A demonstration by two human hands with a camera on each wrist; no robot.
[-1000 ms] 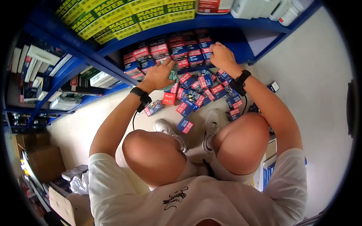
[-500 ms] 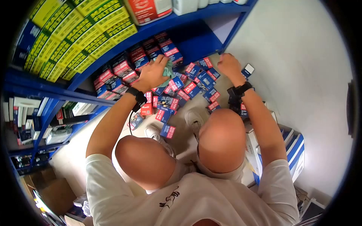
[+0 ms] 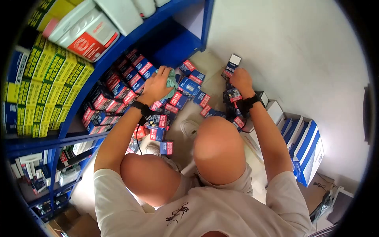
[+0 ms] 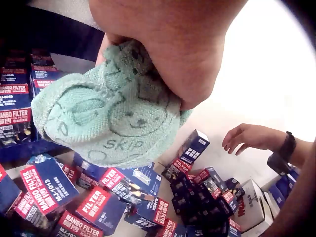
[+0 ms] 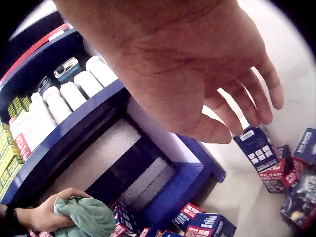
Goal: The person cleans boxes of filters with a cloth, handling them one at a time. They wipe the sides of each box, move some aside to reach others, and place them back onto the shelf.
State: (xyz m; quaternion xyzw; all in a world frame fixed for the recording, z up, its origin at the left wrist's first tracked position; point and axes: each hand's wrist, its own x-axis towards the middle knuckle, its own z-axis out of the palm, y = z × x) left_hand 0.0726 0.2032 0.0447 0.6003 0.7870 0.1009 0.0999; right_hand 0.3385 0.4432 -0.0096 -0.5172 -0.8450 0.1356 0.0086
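My left hand (image 3: 154, 87) grips a crumpled green cloth (image 4: 111, 111), printed with a smiling face and lettering, above filter boxes piled on the floor. In the right wrist view the same cloth bulges out of the left fist. My right hand (image 3: 241, 82) hovers by a stack of boxes near the wall, its fingers loosely bent with nothing in them. Just past its fingertips stands a dark blue box (image 5: 256, 150) with a white top. Red and blue filter boxes (image 4: 101, 210) lie jumbled on the floor below the cloth.
More filter boxes (image 3: 114, 85) stand in rows on the lower blue shelf (image 3: 166, 43). Above are yellow-green boxes (image 3: 43, 91) and a white jug (image 3: 85, 33) with a red label. A white wall (image 3: 284, 59) and an open carton (image 3: 306, 158) flank my right side.
The head view has turned rightward. My right hand has moved from the shelf's edge toward the boxes by the wall. My left hand, still holding the cloth, has come away from the shelved boxes.
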